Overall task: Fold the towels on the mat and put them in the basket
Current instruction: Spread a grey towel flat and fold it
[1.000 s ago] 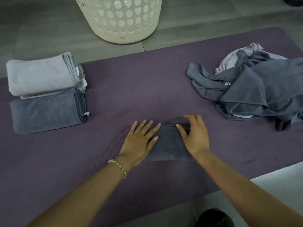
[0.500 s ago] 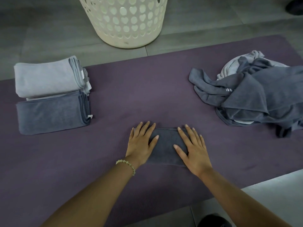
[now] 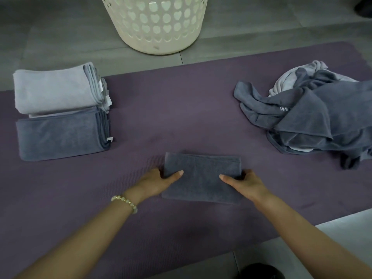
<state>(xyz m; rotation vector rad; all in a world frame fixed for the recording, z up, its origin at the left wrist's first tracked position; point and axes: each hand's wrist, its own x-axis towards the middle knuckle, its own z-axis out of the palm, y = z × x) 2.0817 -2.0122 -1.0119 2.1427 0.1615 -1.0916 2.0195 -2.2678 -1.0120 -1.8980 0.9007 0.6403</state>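
Note:
A small dark grey folded towel (image 3: 202, 176) lies on the purple mat (image 3: 171, 109) in front of me. My left hand (image 3: 159, 181) grips its left edge, thumb on top and fingers under. My right hand (image 3: 244, 183) grips its right edge the same way. At the mat's left end sit a stack of light grey folded towels (image 3: 54, 87) and a stack of dark grey folded towels (image 3: 60, 133). A heap of unfolded grey towels (image 3: 314, 115) lies at the right. The cream basket (image 3: 157, 23) stands on the floor beyond the mat.
Grey floor tiles (image 3: 50, 37) surround the mat. A pale surface (image 3: 346, 228) shows at the lower right, and a dark object (image 3: 261, 271) sits at the bottom edge. Bare mat lies between the folded stacks and the heap.
Both hands lay flat on the folded towel before. They have slid out to its two side edges and now grip it there, thumbs on top.

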